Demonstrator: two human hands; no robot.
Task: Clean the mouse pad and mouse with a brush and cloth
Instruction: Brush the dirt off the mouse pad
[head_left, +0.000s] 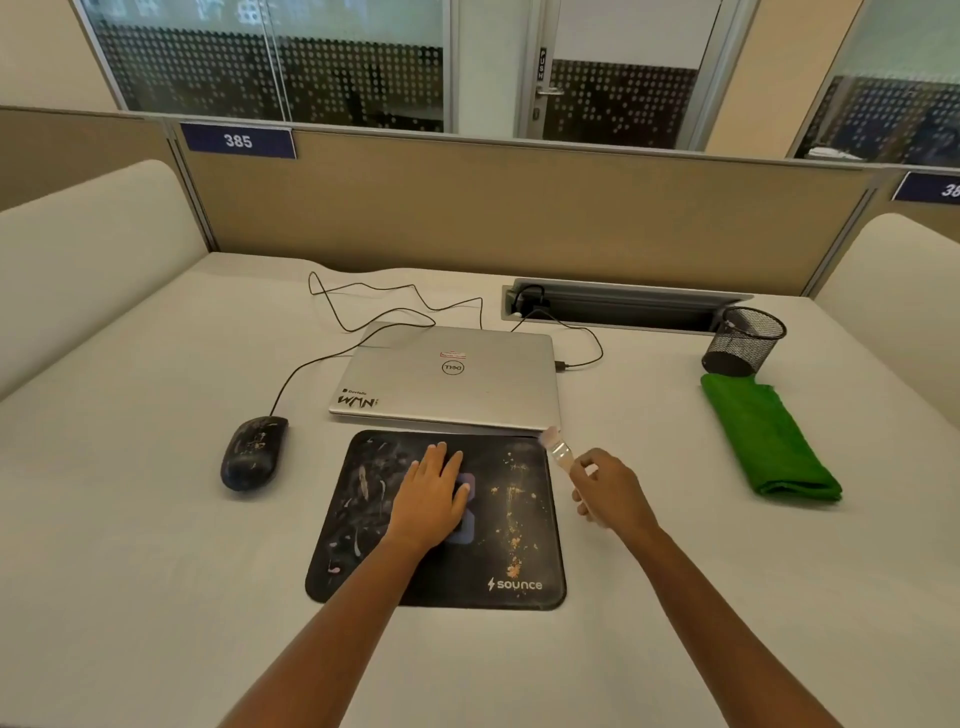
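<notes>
I am pressing my left hand (434, 493) flat on the middle of the black mouse pad (467, 571), fingers straight and spread, pinning it to the desk (156, 519). My right hand (605, 486) is gripping the handle of a small paintbrush (558, 449), fingers curled round it. The pale bristles are pointing up and away over the pad's far right corner, just in front of the closed silver laptop (452, 374). I cannot tell whether the bristles are touching the pad.

I am judging the job as barely begun. The pad is carrying whitish smears across its left half and orange-brown crumbs down its right half. The wired black mouse (253, 452), lying on the desk just left of the pad and apart from it, is also showing pale streaks. The folded green cloth (769, 441) is lying well off to the right, beside a black mesh pen cup (745, 340), with neither hand on it. So brushing the pad, brushing the mouse and wiping both are all looking left to do.

I am counting one mouse pad, one mouse, one paintbrush, one cloth, one laptop, one mesh cup, and my two hands, only the right one holding a tool.
</notes>
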